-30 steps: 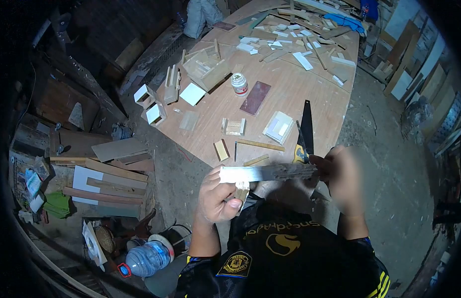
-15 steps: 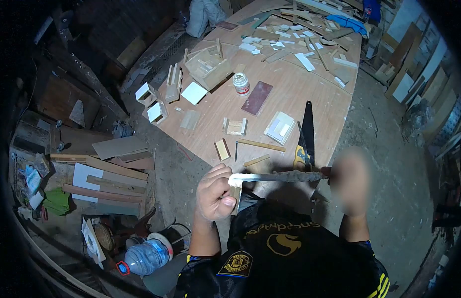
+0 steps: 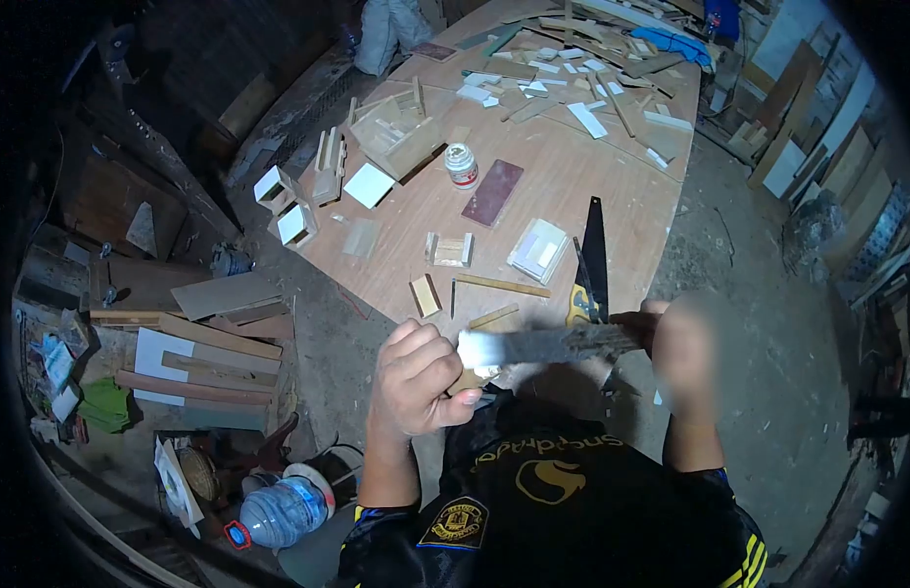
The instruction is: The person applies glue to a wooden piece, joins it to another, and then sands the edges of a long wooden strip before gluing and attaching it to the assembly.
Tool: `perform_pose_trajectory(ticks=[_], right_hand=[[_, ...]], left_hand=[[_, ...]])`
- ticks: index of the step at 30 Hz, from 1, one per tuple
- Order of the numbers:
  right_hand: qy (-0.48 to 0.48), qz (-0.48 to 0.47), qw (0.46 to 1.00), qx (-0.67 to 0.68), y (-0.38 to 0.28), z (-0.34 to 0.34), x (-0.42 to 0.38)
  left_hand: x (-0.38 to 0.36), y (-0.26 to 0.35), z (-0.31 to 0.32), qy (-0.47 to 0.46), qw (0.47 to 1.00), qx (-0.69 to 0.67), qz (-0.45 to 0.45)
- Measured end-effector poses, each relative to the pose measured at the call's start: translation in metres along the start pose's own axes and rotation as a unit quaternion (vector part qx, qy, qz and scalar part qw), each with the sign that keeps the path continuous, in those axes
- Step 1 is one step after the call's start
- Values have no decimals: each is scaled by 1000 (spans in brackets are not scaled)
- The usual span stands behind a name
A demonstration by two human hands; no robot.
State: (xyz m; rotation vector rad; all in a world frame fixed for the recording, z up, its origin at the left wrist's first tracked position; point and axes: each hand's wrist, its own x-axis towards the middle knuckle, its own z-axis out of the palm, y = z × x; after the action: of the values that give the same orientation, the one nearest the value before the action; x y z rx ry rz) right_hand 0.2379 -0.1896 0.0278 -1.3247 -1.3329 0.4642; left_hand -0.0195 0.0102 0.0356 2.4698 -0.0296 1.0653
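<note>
My left hand is closed around a small wooden piece, with the thumb along its lower side. My right hand, partly blurred, grips the dark end of a long flat blade crusted with dried residue. White paste covers the blade's left end, which lies against the top of the wooden piece. Beyond my hands on the table are a pencil, a wooden strip, a small framed block and a handsaw.
An open jar of white paste stands beside a dark red plate. Small wooden boxes are at the table's left, and scrap pieces litter its far end. Planks and a large water bottle lie at lower left.
The blade has turned to show more of its flat face, and its paste-covered end presses over the wooden piece. The wooden piece is tilted more, and the view has shifted slightly.
</note>
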Motion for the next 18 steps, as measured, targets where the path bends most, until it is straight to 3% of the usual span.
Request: perform_pose_trajectory(ticks=[5,15,18], right_hand=[[-48,-36,998,2,5,-3,2],[-22,18,999,31,12,-5,4],[-67,-4,995,69,12,-6,3]], left_hand=[[-5,0,1,11,999,-41,-16],[-5,-1,1,27,998,-53,-8],[-7,-1,2,24,998,-50,-11]])
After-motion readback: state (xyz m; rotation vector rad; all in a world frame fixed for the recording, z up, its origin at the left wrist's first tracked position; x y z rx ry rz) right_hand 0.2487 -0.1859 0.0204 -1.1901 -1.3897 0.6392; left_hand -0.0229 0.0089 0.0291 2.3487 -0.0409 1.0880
